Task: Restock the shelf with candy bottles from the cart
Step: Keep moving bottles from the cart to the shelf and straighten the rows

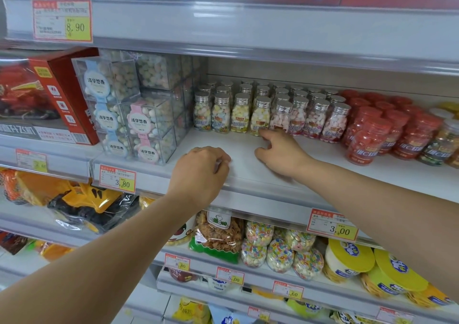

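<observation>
Small clear candy bottles (260,114) with silver caps stand in rows at the back of the white middle shelf (248,172); the left ones hold yellow-green candy, the right ones pink. My right hand (282,151) lies on the shelf board, and its outstretched index finger touches the base of a front-row bottle while it holds nothing. At the shelf's front edge, my left hand (201,172) has its fingers curled over. A silvery bit like a bottle cap shows between them, and the rest is hidden under the palm. The cart is out of view.
Clear cubes of pastel candy (139,122) are stacked left of the bottles, beside a red toy box (49,95). Red-lidded jars (372,129) crowd the right. Bare shelf board lies in front of the bottle rows. Price tags (118,178) line the shelf rail; snack bags fill the shelves below.
</observation>
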